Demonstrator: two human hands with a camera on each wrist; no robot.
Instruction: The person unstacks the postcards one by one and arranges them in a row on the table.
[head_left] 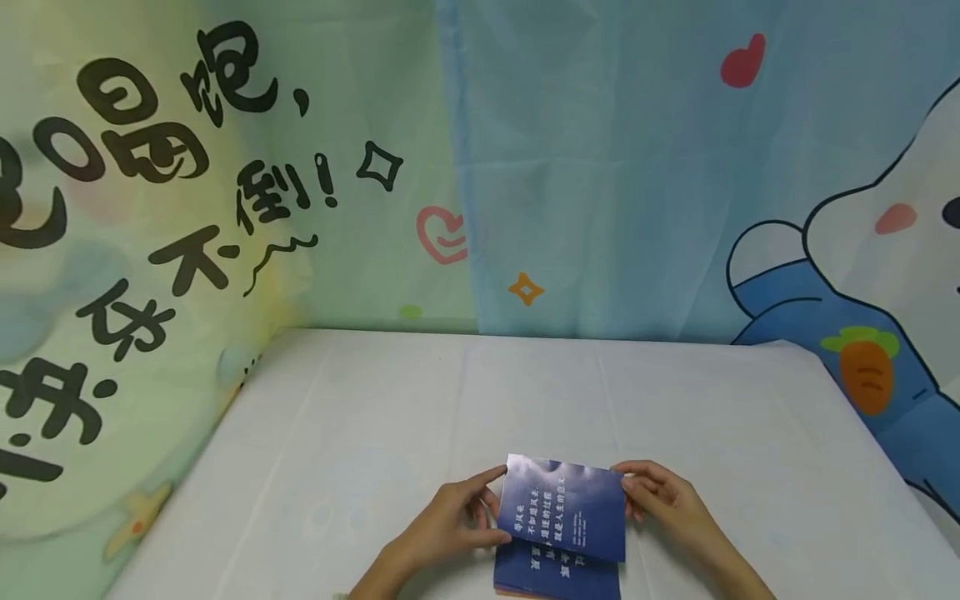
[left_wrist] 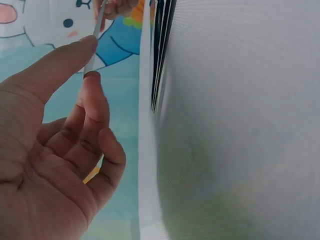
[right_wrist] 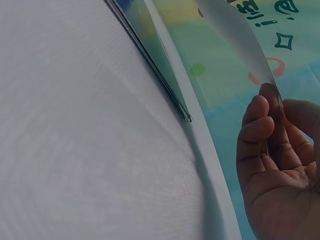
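Observation:
Both hands hold a dark blue printed card (head_left: 564,507) with white Chinese lettering, raised over similar blue cards (head_left: 555,573) stacked on the white table. My left hand (head_left: 456,523) pinches its left edge between thumb and index finger. On the opposite side my right hand (head_left: 666,498) pinches the right edge with thumb and fingertips. The left wrist view shows the thin card (left_wrist: 90,64) edge-on, apart from the stack (left_wrist: 160,55). A slight curve bends the card (right_wrist: 239,42) in the right wrist view, where the stack (right_wrist: 165,85) lies flat below.
A white cloth (head_left: 360,433) covers the table. Behind it hangs a blue-green printed curtain (head_left: 600,167) with a heart, stars and a cartoon figure (head_left: 847,258). Another printed curtain (head_left: 150,275) with large black lettering runs along the left side.

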